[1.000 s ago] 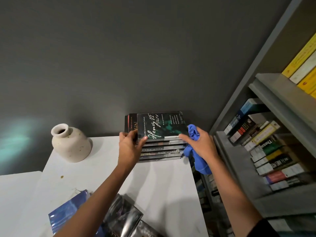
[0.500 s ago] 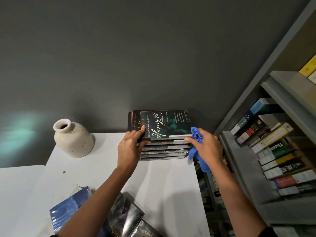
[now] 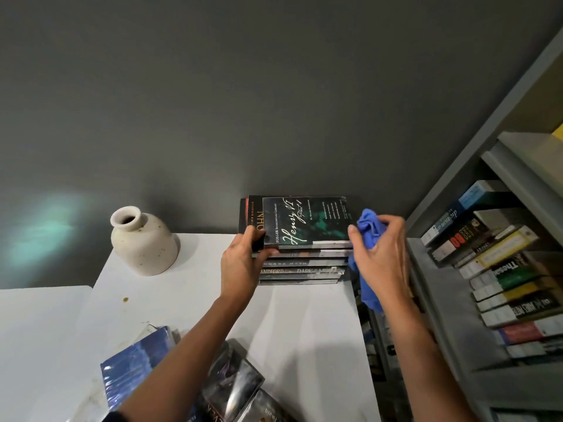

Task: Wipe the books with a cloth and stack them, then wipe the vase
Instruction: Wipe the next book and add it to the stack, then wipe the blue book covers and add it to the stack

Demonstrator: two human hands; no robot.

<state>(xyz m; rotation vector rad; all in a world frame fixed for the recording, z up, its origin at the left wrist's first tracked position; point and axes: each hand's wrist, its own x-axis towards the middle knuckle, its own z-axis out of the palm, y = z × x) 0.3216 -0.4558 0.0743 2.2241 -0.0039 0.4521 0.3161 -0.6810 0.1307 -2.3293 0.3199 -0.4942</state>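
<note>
A stack of several books [image 3: 300, 266] stands at the back of the white table [image 3: 304, 330], against the grey wall. Its top book [image 3: 307, 222] is dark green with white script. My left hand [image 3: 243, 263] grips the stack's left front corner, thumb on the top covers. My right hand [image 3: 380, 257] holds a crumpled blue cloth [image 3: 368, 229] at the stack's right end, thumb touching the top book's corner. A cream speckled vase [image 3: 143, 242] stands upright at the table's back left. Loose glossy books [image 3: 231, 382] lie near the front edge, partly hidden by my left arm.
A grey bookshelf [image 3: 451, 300] packed with flat-lying books stands close to the table's right edge, with a narrow gap between. A lower white surface [image 3: 39, 330] adjoins the table on the left. A small brown spot [image 3: 125, 299] marks the tabletop.
My right hand with the cloth has shifted slightly to the stack's right end. My left hand keeps its hold on the left corner. The camera has tilted, shifting the view.
</note>
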